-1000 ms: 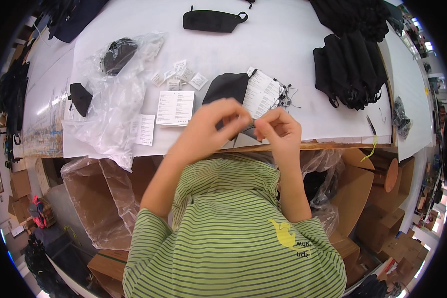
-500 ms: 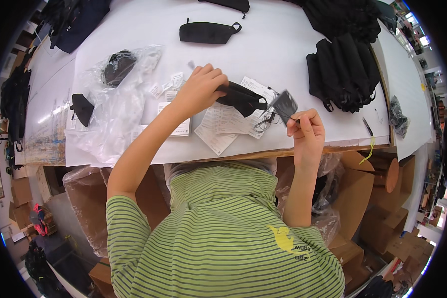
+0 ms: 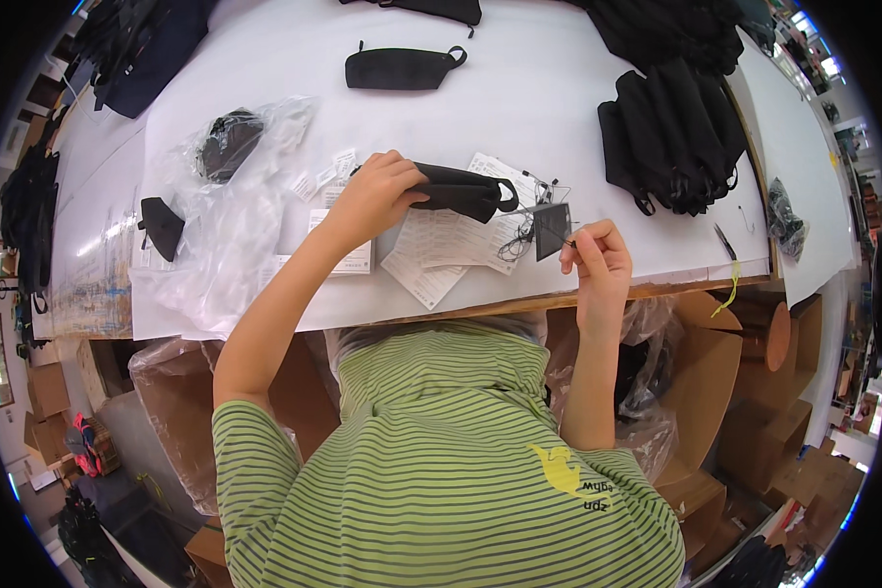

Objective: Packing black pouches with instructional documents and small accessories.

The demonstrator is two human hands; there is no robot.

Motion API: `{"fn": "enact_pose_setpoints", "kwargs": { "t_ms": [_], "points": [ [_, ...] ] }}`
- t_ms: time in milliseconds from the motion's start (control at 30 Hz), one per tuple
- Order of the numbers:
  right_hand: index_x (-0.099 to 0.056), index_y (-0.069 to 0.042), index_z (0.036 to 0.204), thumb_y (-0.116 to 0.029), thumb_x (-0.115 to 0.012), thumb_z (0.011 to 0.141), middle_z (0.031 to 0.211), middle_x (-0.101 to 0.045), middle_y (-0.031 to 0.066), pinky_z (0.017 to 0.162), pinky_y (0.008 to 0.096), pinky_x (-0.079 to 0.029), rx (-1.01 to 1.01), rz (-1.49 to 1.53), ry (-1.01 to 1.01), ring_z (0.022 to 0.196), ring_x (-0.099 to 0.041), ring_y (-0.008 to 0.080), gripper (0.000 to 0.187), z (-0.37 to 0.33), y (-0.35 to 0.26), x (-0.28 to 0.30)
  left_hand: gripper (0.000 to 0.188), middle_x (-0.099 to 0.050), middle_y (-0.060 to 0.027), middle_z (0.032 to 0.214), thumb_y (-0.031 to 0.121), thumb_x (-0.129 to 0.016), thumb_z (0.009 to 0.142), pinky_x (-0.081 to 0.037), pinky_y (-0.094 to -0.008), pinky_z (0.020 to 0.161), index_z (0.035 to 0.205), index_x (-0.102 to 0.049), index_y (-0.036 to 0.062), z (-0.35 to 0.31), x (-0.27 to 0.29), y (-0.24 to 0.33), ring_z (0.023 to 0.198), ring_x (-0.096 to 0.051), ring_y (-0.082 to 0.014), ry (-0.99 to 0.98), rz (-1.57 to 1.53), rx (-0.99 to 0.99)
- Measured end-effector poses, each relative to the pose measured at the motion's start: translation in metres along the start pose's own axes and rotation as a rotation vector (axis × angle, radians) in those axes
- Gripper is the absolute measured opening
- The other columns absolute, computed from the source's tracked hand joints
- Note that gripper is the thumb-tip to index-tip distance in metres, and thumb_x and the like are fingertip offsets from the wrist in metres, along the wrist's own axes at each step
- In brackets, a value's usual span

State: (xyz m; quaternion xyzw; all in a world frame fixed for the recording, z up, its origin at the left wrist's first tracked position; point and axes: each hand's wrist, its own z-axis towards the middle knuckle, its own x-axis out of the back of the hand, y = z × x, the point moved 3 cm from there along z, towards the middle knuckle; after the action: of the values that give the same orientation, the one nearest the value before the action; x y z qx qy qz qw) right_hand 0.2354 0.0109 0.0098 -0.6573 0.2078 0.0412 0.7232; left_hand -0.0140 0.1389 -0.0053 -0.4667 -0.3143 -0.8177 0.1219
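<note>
My left hand [image 3: 377, 199] is closed on the left end of a small black fabric pouch [image 3: 464, 193], held above the table. The pouch's looped strap points right. My right hand [image 3: 600, 260] pinches a thin cord between thumb and fingertips. From that cord a dark rectangular hang tag [image 3: 553, 233] hangs close to the pouch's loop. Beneath the pouch lie printed white paper slips [image 3: 431, 269]. A tangle of thin black tag cords [image 3: 515, 247] rests on them, partly behind the hang tag.
A clear plastic bag [image 3: 235, 230] with a black item [image 3: 229, 145] inside spreads at the left. Another black pouch [image 3: 397, 69] lies farther back. Stacked black pouches [image 3: 666, 142] stand at right, near a small pointed tool [image 3: 724, 240] with yellow cord. Open cardboard boxes [image 3: 701, 392] sit below the table edge.
My left hand has shifted slightly left and up, and the pouch now lies more level. The hang tag has turned from a blurred tilt to nearly upright.
</note>
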Motion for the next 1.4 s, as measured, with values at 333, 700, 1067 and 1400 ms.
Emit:
{"fn": "enact_pose_setpoints", "kwargs": {
  "t_ms": [333,700,1067,1400],
  "points": [
    [-0.048,-0.007,0.125,-0.028,-0.080,0.067,0.117,-0.054,0.0109,0.099,0.0385,-0.035,0.194,-0.889,-0.128,0.113,-0.047,0.0247,0.069,0.008,0.012,-0.017,0.016,-0.059,-0.0090,0.082,0.002,-0.069,0.072,-0.045,-0.0360,0.069,0.085,-0.061,0.0004,0.014,0.012,0.025,0.080,-0.055,-0.0272,0.162,-0.049,-0.086],
    [-0.055,-0.005,0.103,-0.016,-0.072,0.077,0.093,-0.059,0.0037,0.076,0.0245,-0.038,0.096,-0.526,-0.203,0.079,-0.051,0.0126,0.033,0.013,0.038,-0.021,0.019,-0.061,-0.0115,0.089,0.000,-0.067,0.074,-0.046,-0.0368,0.071,0.091,-0.058,0.0009,-0.010,0.052,0.065,0.083,-0.058,-0.0303,0.235,-0.067,0.057],
    [-0.046,-0.008,0.118,0.000,-0.062,0.080,0.075,-0.041,-0.0001,0.070,0.0236,-0.037,-0.331,-0.694,-0.634,0.073,-0.042,0.0108,0.042,0.010,-0.030,0.006,0.018,-0.057,-0.0176,0.078,0.012,-0.063,0.082,-0.043,-0.0399,0.063,0.094,-0.053,0.0020,-0.116,0.040,0.104,0.075,-0.055,-0.0382,-0.322,-0.216,0.544],
    [-0.064,0.000,0.092,-0.006,-0.067,0.078,0.085,-0.066,0.0020,0.070,0.0249,-0.046,-0.282,-0.412,-0.272,0.078,-0.060,0.0095,0.015,0.016,-0.027,0.040,0.023,-0.054,-0.0037,0.067,0.022,-0.063,0.087,-0.038,-0.0271,0.058,0.094,-0.054,0.0016,-0.140,0.031,0.089,0.061,-0.042,-0.0106,-0.656,-0.993,0.741]
  ]
}}
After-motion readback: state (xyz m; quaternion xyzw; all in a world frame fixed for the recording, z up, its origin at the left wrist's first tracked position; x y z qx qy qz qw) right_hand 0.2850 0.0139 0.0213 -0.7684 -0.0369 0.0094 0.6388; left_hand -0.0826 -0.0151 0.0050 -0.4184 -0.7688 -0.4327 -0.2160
